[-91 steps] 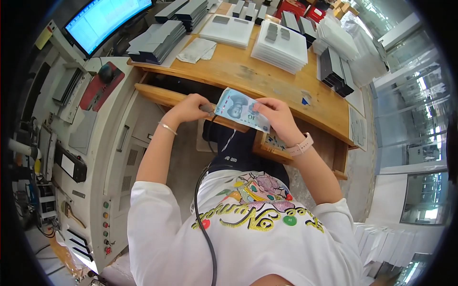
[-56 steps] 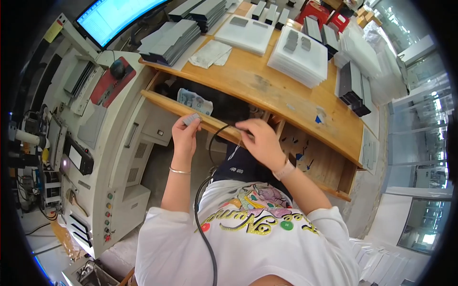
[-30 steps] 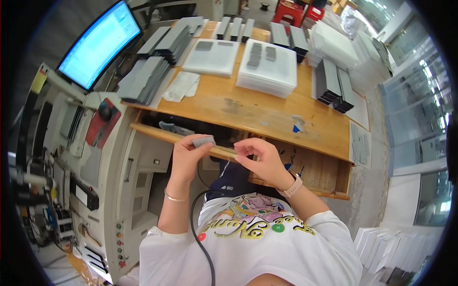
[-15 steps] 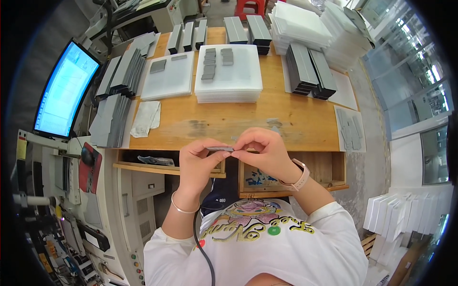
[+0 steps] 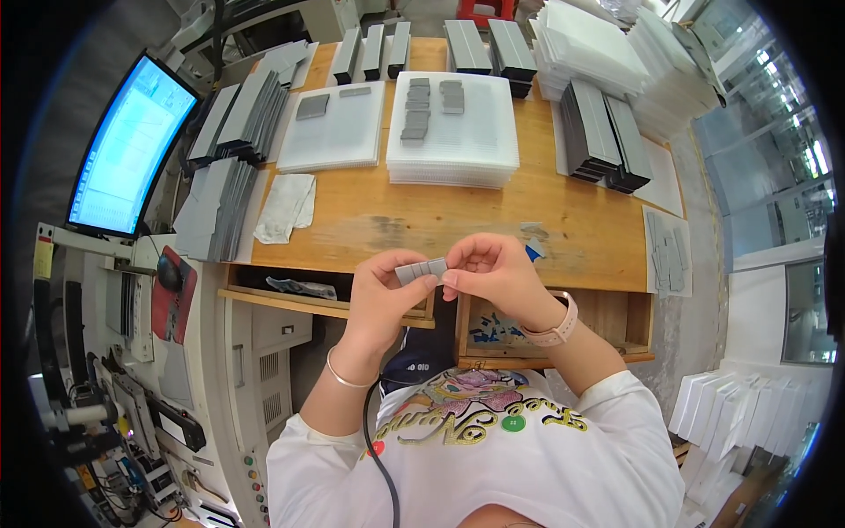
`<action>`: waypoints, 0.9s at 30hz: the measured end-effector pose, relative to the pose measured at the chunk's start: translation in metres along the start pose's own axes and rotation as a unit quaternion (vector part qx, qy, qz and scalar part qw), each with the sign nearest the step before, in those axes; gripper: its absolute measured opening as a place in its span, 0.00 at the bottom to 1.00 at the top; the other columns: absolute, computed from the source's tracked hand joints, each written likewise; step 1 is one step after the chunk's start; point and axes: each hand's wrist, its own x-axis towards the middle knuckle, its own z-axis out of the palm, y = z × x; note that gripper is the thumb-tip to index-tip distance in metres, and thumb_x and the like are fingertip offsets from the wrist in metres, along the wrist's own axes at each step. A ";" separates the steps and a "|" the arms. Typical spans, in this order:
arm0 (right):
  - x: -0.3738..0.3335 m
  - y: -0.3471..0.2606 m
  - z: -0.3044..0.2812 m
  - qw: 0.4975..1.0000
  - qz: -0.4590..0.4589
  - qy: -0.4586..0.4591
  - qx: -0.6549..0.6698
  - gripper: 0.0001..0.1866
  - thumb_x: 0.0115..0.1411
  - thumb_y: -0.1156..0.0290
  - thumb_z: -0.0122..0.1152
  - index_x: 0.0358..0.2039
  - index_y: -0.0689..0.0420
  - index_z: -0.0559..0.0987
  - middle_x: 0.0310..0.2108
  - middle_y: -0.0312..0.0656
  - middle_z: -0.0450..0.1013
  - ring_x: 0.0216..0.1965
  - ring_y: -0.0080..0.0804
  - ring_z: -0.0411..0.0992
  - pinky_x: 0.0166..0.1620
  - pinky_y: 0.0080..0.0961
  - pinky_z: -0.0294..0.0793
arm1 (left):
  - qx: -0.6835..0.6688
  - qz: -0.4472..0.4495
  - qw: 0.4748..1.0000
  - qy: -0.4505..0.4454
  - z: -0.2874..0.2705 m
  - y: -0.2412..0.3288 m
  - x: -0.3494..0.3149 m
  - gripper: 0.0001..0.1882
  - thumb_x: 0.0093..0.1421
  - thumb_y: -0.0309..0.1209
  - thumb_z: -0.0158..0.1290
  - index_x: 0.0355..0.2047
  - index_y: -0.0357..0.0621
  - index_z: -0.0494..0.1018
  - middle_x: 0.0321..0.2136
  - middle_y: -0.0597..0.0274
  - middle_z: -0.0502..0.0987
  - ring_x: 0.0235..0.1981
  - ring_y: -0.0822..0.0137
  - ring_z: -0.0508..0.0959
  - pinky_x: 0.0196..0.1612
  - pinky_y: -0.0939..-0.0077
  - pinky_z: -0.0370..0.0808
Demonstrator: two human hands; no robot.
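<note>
My left hand [image 5: 384, 289] pinches a small flat grey strip [image 5: 419, 270], marked by several cross lines, just off the front edge of the wooden table. At the strip's right end my right hand [image 5: 495, 275] is closed, its thumb and forefinger on the end. A small blue scrap [image 5: 533, 251] lies on the table beyond my right hand, near a thin grey piece [image 5: 531, 225]. Ahead, several small grey pieces [image 5: 415, 110] rest on a stack of translucent white sheets [image 5: 475, 163]. A lower stack [image 5: 339, 145] to its left carries two grey pieces [image 5: 312, 106].
Two drawers stand pulled out below the table [image 5: 370, 211]; blue scraps [image 5: 495, 330] lie in the right drawer. Grey strip stacks [image 5: 591, 132] line the sides and back. A white cloth [image 5: 286, 207] lies at the left, near a lit monitor [image 5: 132, 150]. A cable [image 5: 374, 440] hangs across my front.
The grey strip has turned from edge-on to show its broad face. A blue scrap now shows on the table beyond my right hand. The whole view has shifted slightly.
</note>
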 end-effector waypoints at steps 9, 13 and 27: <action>0.005 0.008 -0.010 0.998 0.026 0.005 0.051 0.08 0.50 0.77 0.59 0.31 0.66 0.73 0.26 0.42 0.72 0.25 0.26 0.72 0.31 0.19 0.73 | -0.105 -0.075 0.991 -0.032 -0.003 -0.009 0.012 0.10 0.47 0.20 0.55 0.32 0.34 0.71 0.24 0.63 0.73 0.24 0.76 0.71 0.28 0.85 0.68; 0.004 0.009 -0.013 0.997 0.035 0.003 0.064 0.08 0.50 0.77 0.59 0.31 0.66 0.73 0.26 0.42 0.72 0.25 0.26 0.72 0.31 0.19 0.73 | -0.108 -0.082 0.990 -0.040 -0.003 -0.013 0.015 0.10 0.47 0.20 0.55 0.32 0.34 0.71 0.24 0.63 0.73 0.25 0.76 0.71 0.28 0.85 0.67; -0.008 -0.009 -0.006 0.975 -0.141 0.051 -0.165 0.05 0.47 0.82 0.60 0.27 0.64 0.76 0.26 0.38 0.74 0.28 0.19 0.72 0.32 0.14 0.72 | 0.207 0.190 0.959 0.023 0.013 0.004 0.008 0.08 0.44 0.14 0.54 0.27 0.33 0.74 0.25 0.63 0.74 0.27 0.76 0.71 0.31 0.85 0.67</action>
